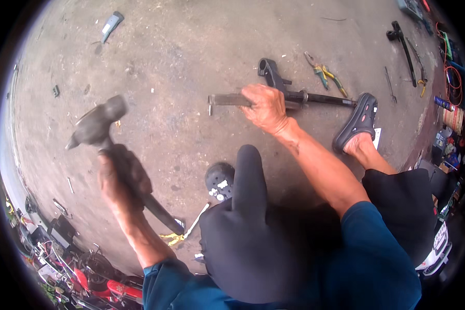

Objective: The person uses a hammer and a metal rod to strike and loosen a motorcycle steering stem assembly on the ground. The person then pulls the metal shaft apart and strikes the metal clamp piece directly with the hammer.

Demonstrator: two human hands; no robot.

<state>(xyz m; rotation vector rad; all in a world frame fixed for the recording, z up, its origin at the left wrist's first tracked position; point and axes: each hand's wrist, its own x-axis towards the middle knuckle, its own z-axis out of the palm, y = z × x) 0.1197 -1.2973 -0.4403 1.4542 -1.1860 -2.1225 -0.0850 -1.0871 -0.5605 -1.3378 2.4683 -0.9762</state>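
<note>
My left hand [120,178] is closed round the handle of a claw or peen hammer, raised at the left with its metal head [95,121] upward, slightly blurred. My right hand [262,108] grips a flat metal bar [222,99] held across a dark metal part with a round clamp end [269,71]. A long black shaft with a collar [325,99] runs rightward from beneath my hand to beside my right sandal [357,121]. Exactly how the bar meets the part is hidden by my fingers.
Pliers [323,73], another black shaft [404,49] and thin tools lie on the concrete floor [155,67]. A grey object [112,26] is at the top left. A red motorbike [120,289] and clutter line the lower left. Hoses, boxes and tools crowd the right edge.
</note>
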